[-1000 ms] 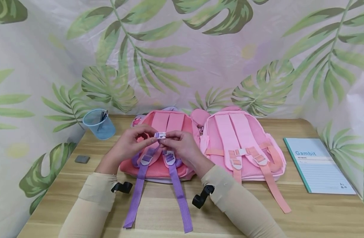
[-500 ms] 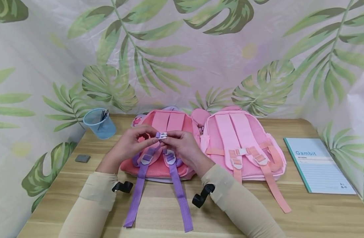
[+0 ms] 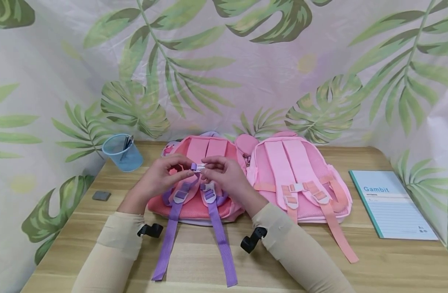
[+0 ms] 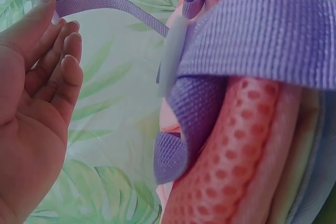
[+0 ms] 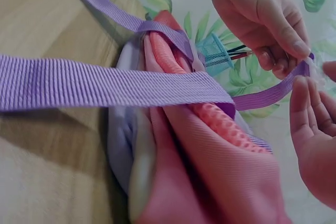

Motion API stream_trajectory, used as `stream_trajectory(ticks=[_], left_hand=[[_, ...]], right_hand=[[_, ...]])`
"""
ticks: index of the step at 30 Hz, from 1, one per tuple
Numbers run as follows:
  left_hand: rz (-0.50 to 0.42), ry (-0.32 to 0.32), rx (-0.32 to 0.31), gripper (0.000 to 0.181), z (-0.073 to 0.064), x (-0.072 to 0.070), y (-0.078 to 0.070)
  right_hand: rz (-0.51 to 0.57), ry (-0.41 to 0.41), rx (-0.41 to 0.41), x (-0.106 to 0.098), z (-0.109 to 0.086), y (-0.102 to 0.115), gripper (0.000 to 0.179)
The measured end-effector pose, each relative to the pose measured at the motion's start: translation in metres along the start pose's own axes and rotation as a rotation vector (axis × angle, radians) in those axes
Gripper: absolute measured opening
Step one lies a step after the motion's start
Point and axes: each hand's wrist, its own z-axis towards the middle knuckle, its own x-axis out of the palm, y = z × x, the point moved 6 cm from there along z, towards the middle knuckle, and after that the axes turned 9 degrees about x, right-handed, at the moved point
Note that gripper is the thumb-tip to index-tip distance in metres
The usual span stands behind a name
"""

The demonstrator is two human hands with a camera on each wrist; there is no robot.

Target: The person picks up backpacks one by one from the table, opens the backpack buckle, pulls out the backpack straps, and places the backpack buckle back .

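Observation:
In the head view my left hand (image 3: 163,173) pinches a small white buckle (image 3: 199,167) on a purple strap. The strap (image 4: 107,2) arches from the bag to this hand's thumb and fingertips in the left wrist view. My right hand (image 3: 227,176) is close at the buckle's pronged end. Its thumb and nearly straight fingers are spread around that end, as the right wrist view also shows, where the hand (image 5: 317,140) is partly cut off. Below both hands lies a coral-pink backpack (image 3: 196,213), straps up, with a purple webbing tail (image 3: 222,252).
To the right lies a light pink backpack (image 3: 260,162) with peach straps. Farther right is a notebook (image 3: 392,203). A blue mesh pen cup (image 3: 123,156) stands at the back left, with a grey eraser-like block (image 3: 101,196) nearer. A leaf-print curtain (image 3: 260,73) encloses the table.
My right hand has shifted slightly right, and its thumb and fingers have loosened around the buckle's end. The left hand stays in place with its pinch.

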Motion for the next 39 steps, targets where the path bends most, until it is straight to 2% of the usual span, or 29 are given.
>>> stream_trajectory(ticks=[3,6,9,14,17,19,27,31,34,39], left_hand=[[-0.001,0.009,0.015,0.020,0.001,0.002,0.001],[-0.015,0.025,0.008,0.021,0.002,0.005,0.004],[0.001,0.066,-0.046,0.023,-0.002,0.008,0.011],[0.051,0.184,-0.181,0.026,-0.014,0.017,0.029],[0.062,0.241,-0.224,0.027,-0.021,0.022,0.038],[0.064,0.261,-0.230,0.025,-0.023,0.025,0.043],[0.090,0.270,-0.227,0.019,-0.022,0.030,0.051],[0.109,0.268,-0.234,0.018,-0.022,0.032,0.053],[0.113,0.267,-0.238,0.019,-0.022,0.032,0.054],[0.118,0.263,-0.254,0.020,-0.022,0.032,0.054]], right_hand=[[-0.143,-0.013,-0.027,0.001,-0.001,0.004,0.035],[-0.204,-0.034,-0.043,0.001,-0.003,0.008,0.031],[-0.206,-0.054,-0.038,0.001,-0.003,0.008,0.031],[-0.186,-0.070,-0.029,-0.002,-0.004,0.007,0.030],[-0.172,-0.081,-0.023,-0.004,-0.003,0.006,0.029],[-0.158,-0.084,-0.017,-0.004,-0.003,0.005,0.029],[-0.099,-0.108,0.001,-0.007,-0.003,0.003,0.027],[-0.037,-0.095,0.030,-0.008,-0.004,0.002,0.028],[-0.029,-0.094,0.046,-0.011,-0.006,0.003,0.027],[-0.009,-0.108,0.032,-0.017,-0.009,0.006,0.026]])
